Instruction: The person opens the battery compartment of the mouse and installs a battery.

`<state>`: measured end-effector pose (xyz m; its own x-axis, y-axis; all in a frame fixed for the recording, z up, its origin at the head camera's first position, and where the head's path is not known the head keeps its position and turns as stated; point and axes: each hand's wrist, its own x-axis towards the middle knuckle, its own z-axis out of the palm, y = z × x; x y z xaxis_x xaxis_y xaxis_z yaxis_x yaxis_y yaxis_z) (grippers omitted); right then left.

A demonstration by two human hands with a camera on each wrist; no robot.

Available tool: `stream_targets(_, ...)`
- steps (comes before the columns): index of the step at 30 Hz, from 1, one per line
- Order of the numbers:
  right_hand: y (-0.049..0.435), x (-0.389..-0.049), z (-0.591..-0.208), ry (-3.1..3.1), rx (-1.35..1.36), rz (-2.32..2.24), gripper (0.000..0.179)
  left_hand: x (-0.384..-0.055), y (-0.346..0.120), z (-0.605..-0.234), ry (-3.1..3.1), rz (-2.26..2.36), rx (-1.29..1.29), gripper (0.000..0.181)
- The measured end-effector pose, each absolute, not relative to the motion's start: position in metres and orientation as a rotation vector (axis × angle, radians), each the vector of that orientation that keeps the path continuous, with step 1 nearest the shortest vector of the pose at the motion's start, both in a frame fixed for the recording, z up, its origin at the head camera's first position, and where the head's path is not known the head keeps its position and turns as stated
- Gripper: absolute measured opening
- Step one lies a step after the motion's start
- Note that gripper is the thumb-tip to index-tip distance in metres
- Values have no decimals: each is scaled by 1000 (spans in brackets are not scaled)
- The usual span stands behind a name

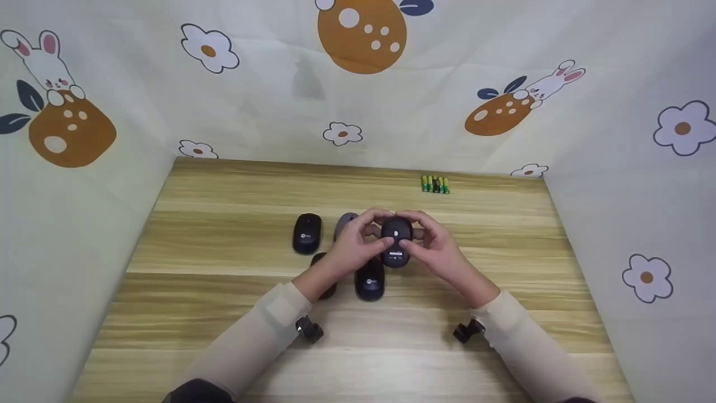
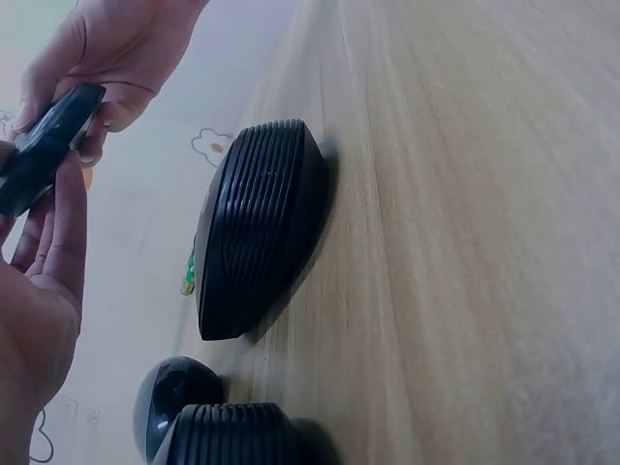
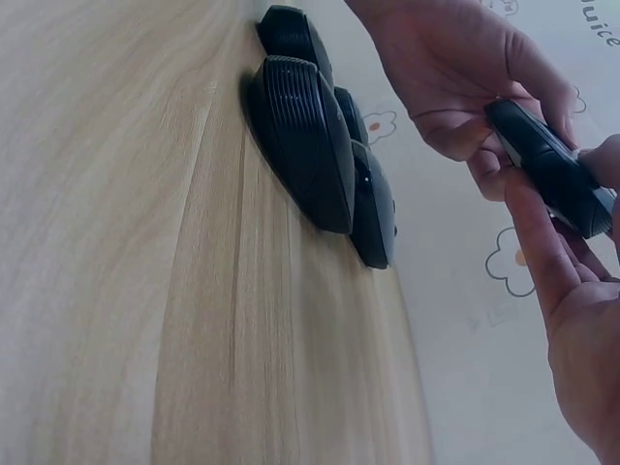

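Both hands hold a dark computer mouse [image 1: 396, 246] up above the table, its underside with a small label facing the head camera. My left hand [image 1: 356, 240] grips its left side, thumb pressed on the underside. From the other side my right hand [image 1: 437, 240] holds it the same way, the two thumbs nearly meeting. In the left wrist view the held mouse [image 2: 48, 150] appears edge-on between the fingers; the right wrist view shows the mouse [image 3: 550, 167] likewise. Just below the hands lies a black mouse [image 1: 370, 281] on the table.
Another black mouse [image 1: 307, 233] lies at the left. A greyish mouse [image 1: 345, 224] and a further dark mouse [image 1: 319, 259] are partly hidden by the left hand and forearm. Several green and yellow batteries [image 1: 435, 184] stand in a row near the table's back edge, before a patterned cloth wall [image 1: 268, 112].
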<state>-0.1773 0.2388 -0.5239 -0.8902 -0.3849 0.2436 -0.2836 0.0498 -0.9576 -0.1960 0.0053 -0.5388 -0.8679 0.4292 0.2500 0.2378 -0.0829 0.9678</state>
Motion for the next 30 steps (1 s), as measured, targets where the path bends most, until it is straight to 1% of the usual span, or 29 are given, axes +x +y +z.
stream_targets(15,240,-180,-524,2195,-636,-1944,50,-196,3,-539,1987,2056,724,46)
stream_targets(30,237,-176,-522,2167,-539,-2022,48,-198,3,-539,2002,2010,696,45)
